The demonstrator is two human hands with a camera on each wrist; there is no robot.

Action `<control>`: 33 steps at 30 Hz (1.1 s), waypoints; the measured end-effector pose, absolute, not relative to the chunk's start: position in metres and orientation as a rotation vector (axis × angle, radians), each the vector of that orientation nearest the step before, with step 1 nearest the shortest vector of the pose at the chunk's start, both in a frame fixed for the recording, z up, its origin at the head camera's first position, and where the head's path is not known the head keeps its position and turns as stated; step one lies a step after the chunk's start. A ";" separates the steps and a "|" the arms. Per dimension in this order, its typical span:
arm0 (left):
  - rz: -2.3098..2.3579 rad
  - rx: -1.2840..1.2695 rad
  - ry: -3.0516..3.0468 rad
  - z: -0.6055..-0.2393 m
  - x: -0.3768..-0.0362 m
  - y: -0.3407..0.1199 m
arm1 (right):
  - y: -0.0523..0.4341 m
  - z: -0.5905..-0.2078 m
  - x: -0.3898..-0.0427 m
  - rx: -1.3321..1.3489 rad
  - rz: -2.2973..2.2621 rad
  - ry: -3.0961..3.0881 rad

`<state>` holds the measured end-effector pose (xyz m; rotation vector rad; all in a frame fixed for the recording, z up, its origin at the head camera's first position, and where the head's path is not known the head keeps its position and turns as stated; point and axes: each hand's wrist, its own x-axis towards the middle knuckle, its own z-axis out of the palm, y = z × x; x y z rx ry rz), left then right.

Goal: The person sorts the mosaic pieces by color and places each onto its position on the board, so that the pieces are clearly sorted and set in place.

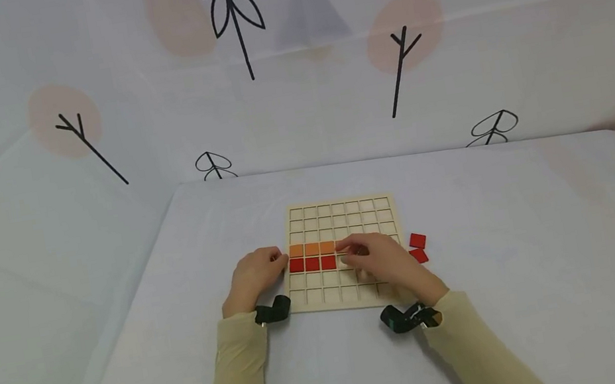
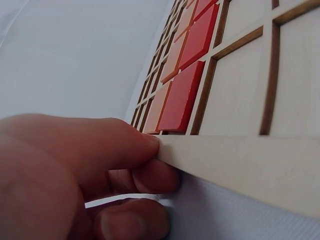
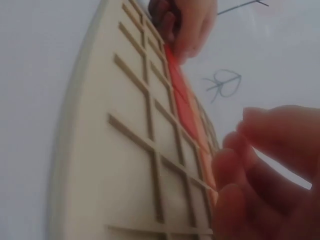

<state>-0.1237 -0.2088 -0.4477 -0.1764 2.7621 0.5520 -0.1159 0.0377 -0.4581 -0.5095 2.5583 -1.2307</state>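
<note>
A pale wooden grid board (image 1: 314,296) lies on the table. Three red tiles (image 1: 312,264) fill a row at its left side, and orange tiles (image 1: 312,249) run along the row behind them. At the board's left edge, my left hand (image 1: 257,275) grips the rim with thumb on top and fingers curled below (image 2: 90,165). My right hand (image 1: 381,257) hovers over the board's middle, fingertips near the orange row's right end. In the right wrist view its fingers (image 3: 280,145) are loosely bent, with no tile visible between them. Cells under this hand are hidden.
Two loose red tiles (image 1: 418,241) lie on the table just right of the board. A white cloth (image 1: 534,250) covers the tabletop. Behind stands a printed fabric backdrop (image 1: 323,102), with more fabric along the left side.
</note>
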 end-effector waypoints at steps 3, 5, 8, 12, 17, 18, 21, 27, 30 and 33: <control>0.552 -0.167 2.767 -0.448 -0.123 -0.209 | 0.042 -0.453 -0.118 -0.544 -1.211 2.570; 0.554 -0.163 2.771 -0.448 -0.123 -0.209 | 0.045 -0.450 -0.119 -0.550 -1.212 2.576; 0.554 -0.159 2.772 -0.448 -0.123 -0.209 | 0.050 -0.447 -0.120 -0.536 -1.235 2.571; 0.544 -0.150 2.774 -0.449 -0.123 -0.209 | 0.060 -0.446 -0.122 -0.485 -1.284 2.536; 0.530 -0.139 2.779 -0.450 -0.123 -0.210 | 0.076 -0.444 -0.125 -0.407 -1.303 2.534; 0.528 -0.139 2.780 -0.450 -0.123 -0.210 | 0.078 -0.443 -0.125 -0.397 -1.301 2.539; 0.529 -0.138 2.783 -0.449 -0.122 -0.210 | 0.087 -0.441 -0.127 -0.370 -1.304 2.542; 0.533 -0.149 2.776 -0.448 -0.123 -0.210 | 0.103 -0.442 -0.130 -0.355 -1.308 2.573; 0.531 -0.157 2.766 -0.448 -0.122 -0.210 | 0.110 -0.441 -0.130 -0.324 -1.329 2.571; 0.532 -0.151 2.765 -0.448 -0.122 -0.210 | 0.116 -0.441 -0.130 -0.283 -1.328 2.567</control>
